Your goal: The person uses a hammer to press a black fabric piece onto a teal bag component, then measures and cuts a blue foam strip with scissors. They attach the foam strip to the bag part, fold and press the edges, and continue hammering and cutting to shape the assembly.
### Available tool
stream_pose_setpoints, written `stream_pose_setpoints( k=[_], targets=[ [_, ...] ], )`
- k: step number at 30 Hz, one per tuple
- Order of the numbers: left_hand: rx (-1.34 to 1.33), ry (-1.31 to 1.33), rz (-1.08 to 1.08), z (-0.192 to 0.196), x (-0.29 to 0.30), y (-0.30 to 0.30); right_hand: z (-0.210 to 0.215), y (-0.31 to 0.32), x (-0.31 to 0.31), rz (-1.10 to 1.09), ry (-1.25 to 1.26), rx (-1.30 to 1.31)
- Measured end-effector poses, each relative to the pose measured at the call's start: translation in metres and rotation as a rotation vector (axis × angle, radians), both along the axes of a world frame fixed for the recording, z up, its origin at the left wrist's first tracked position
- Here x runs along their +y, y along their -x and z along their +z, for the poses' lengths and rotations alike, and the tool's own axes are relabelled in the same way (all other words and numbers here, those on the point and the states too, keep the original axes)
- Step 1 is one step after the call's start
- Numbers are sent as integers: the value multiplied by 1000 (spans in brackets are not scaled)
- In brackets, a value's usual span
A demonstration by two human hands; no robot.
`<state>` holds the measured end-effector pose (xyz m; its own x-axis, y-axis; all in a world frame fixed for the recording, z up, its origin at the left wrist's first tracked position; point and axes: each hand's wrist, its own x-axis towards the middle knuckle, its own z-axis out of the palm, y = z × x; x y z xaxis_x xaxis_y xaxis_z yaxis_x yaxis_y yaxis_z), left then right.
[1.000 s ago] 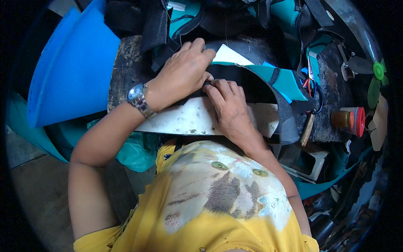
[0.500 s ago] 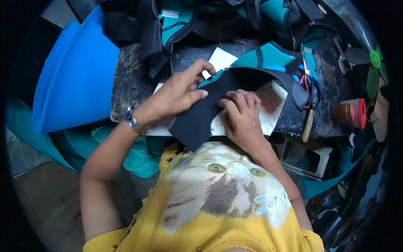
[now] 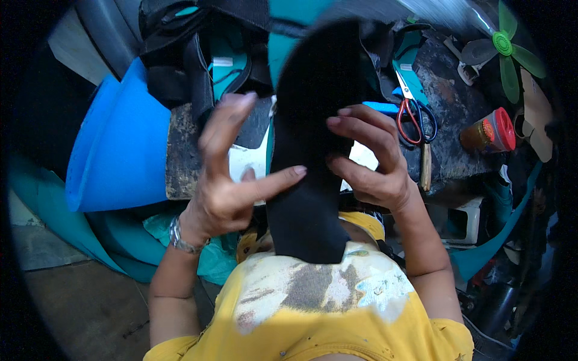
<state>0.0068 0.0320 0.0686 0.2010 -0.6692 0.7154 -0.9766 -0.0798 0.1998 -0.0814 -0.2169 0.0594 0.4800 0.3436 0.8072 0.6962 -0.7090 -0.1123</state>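
Up close, centre of frame: one long black piece of foam-like sheet [image 3: 310,174], lifted off the bench and held upright before the chest, lower end over the yellow shirt [image 3: 337,307]. Two hands on it. Left hand [image 3: 226,174] at centre left, fingers spread and loosely curled, index tip pressed flat against the sheet's left face, wristwatch [image 3: 179,236] on that wrist. Right hand [image 3: 370,159] at centre right, fingers bent around the sheet's right edge, gripped between fingertips and a thumb hidden behind; thumb position could not be told.

Counted around: one dark, stained workbench [image 3: 442,120] behind the hands; one pair of scissors [image 3: 415,114] with red and blue handles, upper right of centre; one small brown bottle with a red cap [image 3: 490,132] lying at right; one green fan blade [image 3: 503,51] at upper right; one large blue sheet roll [image 3: 114,150] at left; one white pattern piece [image 3: 247,162] on the bench, partly blocked by the left hand. Teal and black cut pieces [image 3: 223,63] heaped at top, number unclear, much of the bench hidden by the raised sheet.
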Motion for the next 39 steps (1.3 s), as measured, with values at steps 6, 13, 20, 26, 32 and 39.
stream_pose_setpoints(
  k=[6,13,20,26,32,39],
  targets=[
    [-378,-122,-58,24,11,58,-2,-13,29,466,-196,285],
    [-181,-244,153,-34,-18,40,-28,-50,-9,-45,-636,698],
    [152,-325,338,-92,-57,61,-34,5,-49,-305,-912,586],
    [242,-333,359,-82,-59,55,-48,49,-26,-94,-414,401],
    [333,-367,375,-74,-70,49,-72,42,-4,-26,-26,328],
    [338,-314,393,-69,-77,41,-80,40,1,-119,-15,489]
  ],
)
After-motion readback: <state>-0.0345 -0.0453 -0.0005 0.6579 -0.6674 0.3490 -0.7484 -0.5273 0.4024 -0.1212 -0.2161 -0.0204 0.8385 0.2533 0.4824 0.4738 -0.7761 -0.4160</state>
